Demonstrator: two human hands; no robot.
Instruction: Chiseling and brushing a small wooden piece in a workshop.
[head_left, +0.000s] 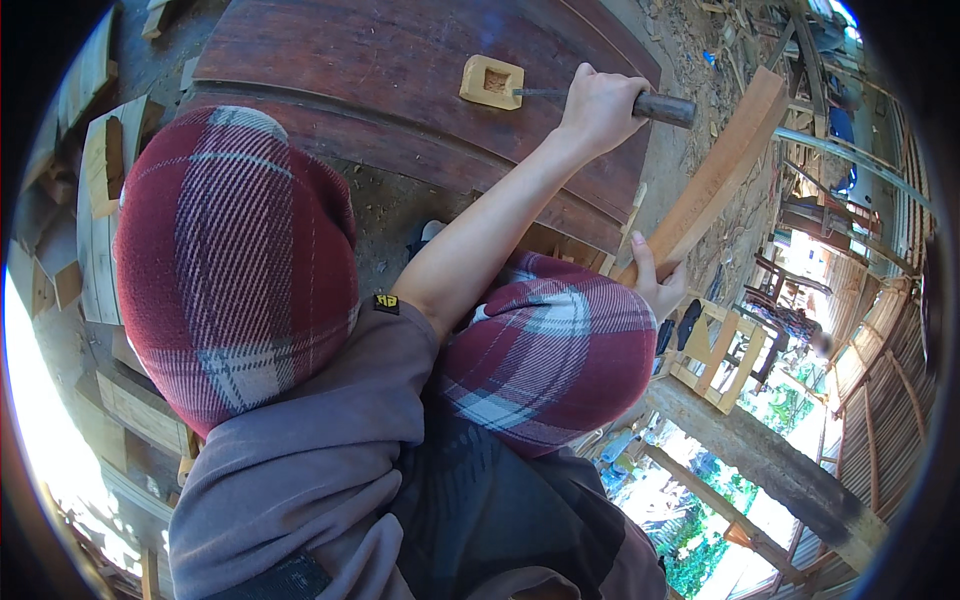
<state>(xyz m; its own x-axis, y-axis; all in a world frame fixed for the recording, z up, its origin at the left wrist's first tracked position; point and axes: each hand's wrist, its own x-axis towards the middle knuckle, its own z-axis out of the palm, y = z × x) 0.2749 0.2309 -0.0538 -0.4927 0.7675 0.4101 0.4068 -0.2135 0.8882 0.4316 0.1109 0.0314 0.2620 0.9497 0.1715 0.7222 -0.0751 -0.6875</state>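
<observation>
My left hand [600,108] is closed around a chisel [666,109]; its dark handle sticks out to the right of the fist. The narrow blade points left, its tip at the right side of a small yellowish wooden block [510,76]. A roughly square hollow is cut into the block's top, with rough wood inside. My right hand [662,290], beside my right knee, grips the lower end of a long reddish-brown wooden bar [715,165]. The bar slants up to the right, apart from the chisel; my knee partly hides that hand.
The block rests on a dark reddish-brown wooden panel [400,50]. My knees in a plaid cloth [240,260] rise in front of it. Cut timber pieces [100,220] lie at the left. Wood chips litter the ground [690,60] at the upper right, and a wooden frame [715,355] stands at the right.
</observation>
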